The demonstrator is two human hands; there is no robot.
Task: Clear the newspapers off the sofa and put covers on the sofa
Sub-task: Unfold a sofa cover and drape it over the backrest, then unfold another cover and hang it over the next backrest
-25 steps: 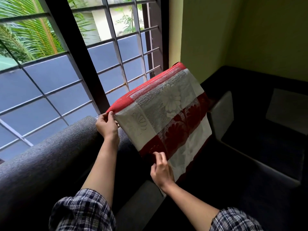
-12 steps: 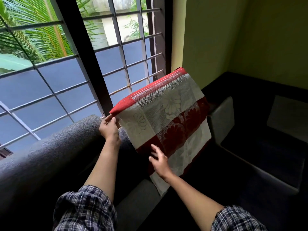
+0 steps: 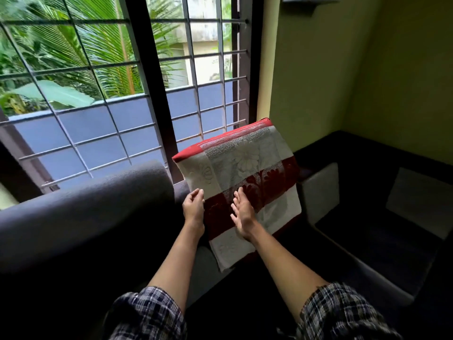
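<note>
A red and white flowered cover hangs over the backrest of the dark grey sofa and reaches down to the seat. My left hand is at the cover's left edge, fingers loosely curled, and I cannot see it holding anything. My right hand lies flat on the front of the cover with fingers spread. No newspapers are in view.
A barred window runs behind the sofa back, with palm leaves outside. A yellow-green wall meets the sofa's corner at right. Grey seat cushions and a dark seat lie to the right.
My left hand let go of the cover's top corner and dropped lower along its left edge. My right hand opened flat on the cover. The camera pulled back and tilted up.
</note>
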